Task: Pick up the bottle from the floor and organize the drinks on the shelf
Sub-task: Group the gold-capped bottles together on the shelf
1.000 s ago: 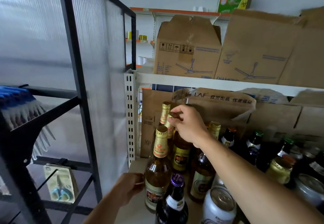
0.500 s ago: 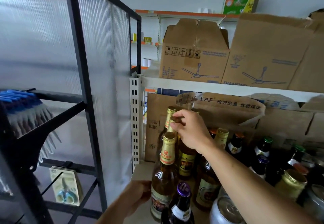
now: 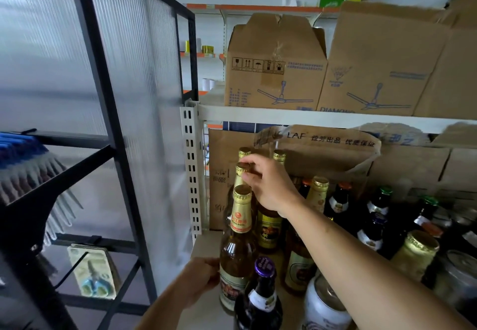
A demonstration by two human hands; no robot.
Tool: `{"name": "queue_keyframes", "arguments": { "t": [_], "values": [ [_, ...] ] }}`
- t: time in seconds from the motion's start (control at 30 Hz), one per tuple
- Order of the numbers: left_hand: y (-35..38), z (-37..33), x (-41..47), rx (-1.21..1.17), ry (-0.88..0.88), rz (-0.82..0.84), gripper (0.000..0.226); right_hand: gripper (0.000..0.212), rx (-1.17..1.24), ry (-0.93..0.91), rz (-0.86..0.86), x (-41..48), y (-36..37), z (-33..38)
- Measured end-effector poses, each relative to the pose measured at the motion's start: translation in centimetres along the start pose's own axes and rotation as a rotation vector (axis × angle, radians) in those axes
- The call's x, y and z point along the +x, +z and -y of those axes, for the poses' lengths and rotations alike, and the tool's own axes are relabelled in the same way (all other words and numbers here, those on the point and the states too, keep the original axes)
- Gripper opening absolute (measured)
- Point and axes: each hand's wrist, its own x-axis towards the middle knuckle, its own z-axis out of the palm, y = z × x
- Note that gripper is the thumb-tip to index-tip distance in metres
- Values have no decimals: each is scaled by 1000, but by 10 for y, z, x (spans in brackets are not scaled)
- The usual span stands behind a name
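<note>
Several beer bottles stand crowded at the left end of the shelf point(image 3: 204, 244). My left hand point(image 3: 198, 279) rests against the lower side of the front amber bottle with a gold cap point(image 3: 238, 247). My right hand point(image 3: 268, 185) reaches over it and pinches the gold cap of a second amber bottle point(image 3: 242, 168) right behind. Further gold-capped bottles point(image 3: 279, 156) stand behind my right hand, partly hidden. A dark bottle with a purple cap point(image 3: 260, 291) and a white can point(image 3: 325, 301) stand at the shelf's front.
Dark green-capped bottles point(image 3: 382, 200) and a gold-lidded jar point(image 3: 415, 255) fill the shelf to the right. Cardboard boxes point(image 3: 273, 66) sit on the shelf above and behind the bottles. A black metal rack point(image 3: 108, 113) with ribbed panels, brushes and scissors stands left.
My view has shifted slightly, so the shelf sits lower and further right in the frame. Both hands keep their places on the two amber bottles; the right fingers stay on the cap.
</note>
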Motion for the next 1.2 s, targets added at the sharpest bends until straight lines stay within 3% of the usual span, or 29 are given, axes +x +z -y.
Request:
{"name": "queue_keyframes", "arguments": {
  "t": [0.2,0.4,0.67,1.2],
  "values": [
    [2,2,0,8,-15,-22,34,34,47,18,-1,-3,-1,-2],
    [-2,6,-3,21,5,-6,32,51,47,108,-2,-15,-5,-3],
    [-24,12,-16,-116,-14,-116,22,33,179,213,-145,-51,-25,-2],
    [-6,31,-104,-394,-43,-105,23,26,377,290,-80,-125,-22,-9]
  ]
}}
